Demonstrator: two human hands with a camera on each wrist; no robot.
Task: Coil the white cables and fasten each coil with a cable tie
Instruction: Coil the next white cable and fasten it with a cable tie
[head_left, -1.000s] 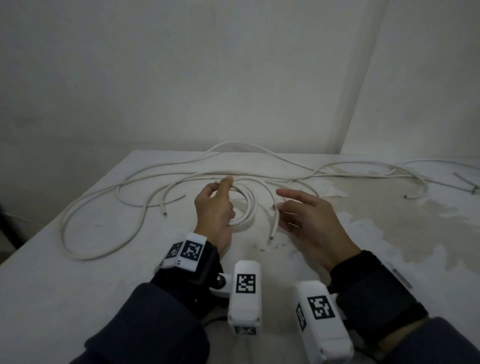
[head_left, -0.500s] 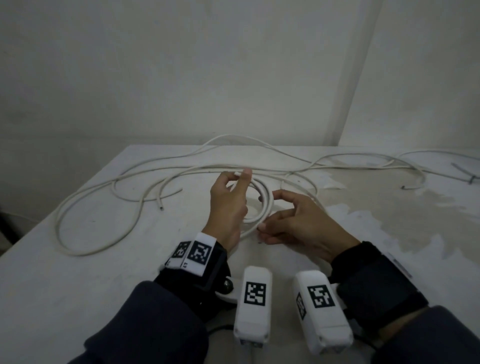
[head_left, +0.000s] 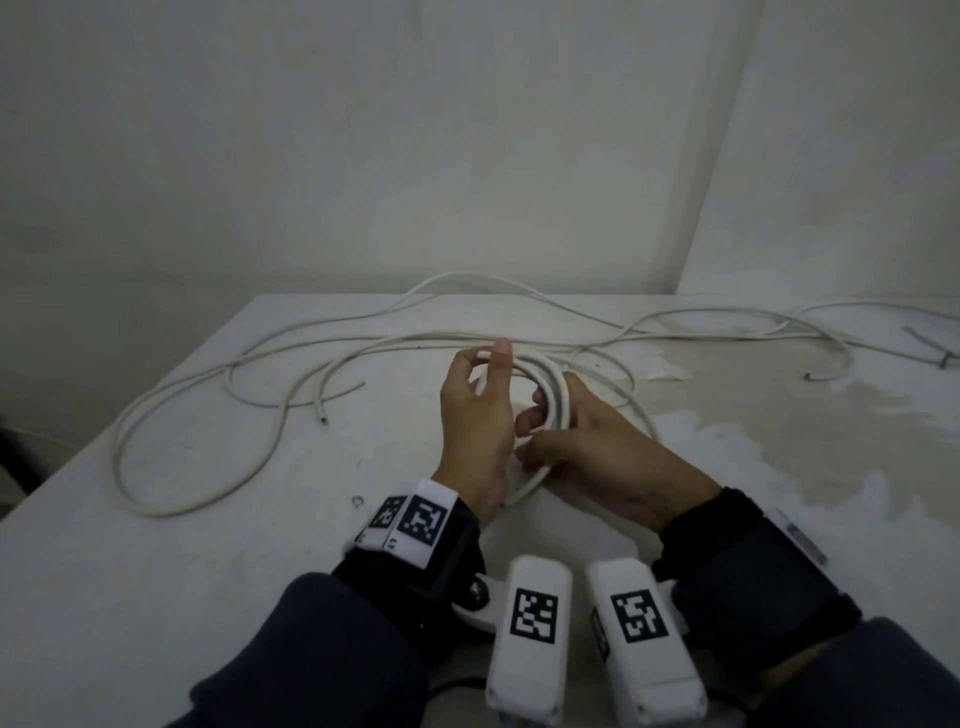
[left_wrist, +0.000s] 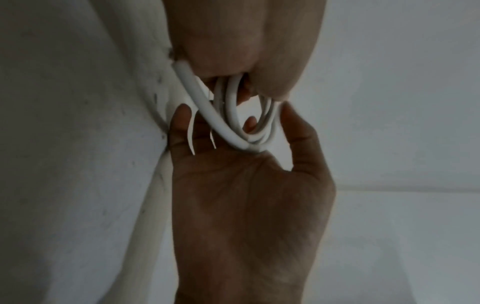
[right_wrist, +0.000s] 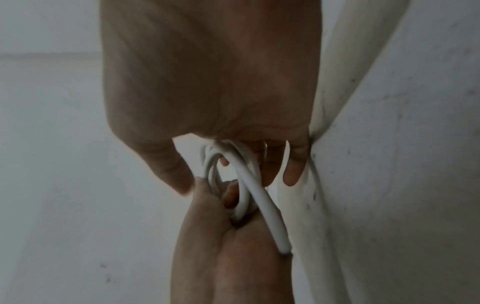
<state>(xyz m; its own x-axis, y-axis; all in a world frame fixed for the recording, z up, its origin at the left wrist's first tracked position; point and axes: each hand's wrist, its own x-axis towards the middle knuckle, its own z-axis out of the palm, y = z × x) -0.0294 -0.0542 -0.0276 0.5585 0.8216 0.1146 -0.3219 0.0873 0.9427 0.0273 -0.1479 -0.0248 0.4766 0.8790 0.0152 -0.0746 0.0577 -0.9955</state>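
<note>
Coil stands tilted off the counter (markings unreadable), gripped by curled left hand and right hand.

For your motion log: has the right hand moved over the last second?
Yes. The right hand has moved left across the table, closing on the cable coil beside the left hand.

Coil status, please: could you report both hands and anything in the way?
Left hand and right hand both grip the coil. No tie on it. Loose cable trails across the table.
</note>
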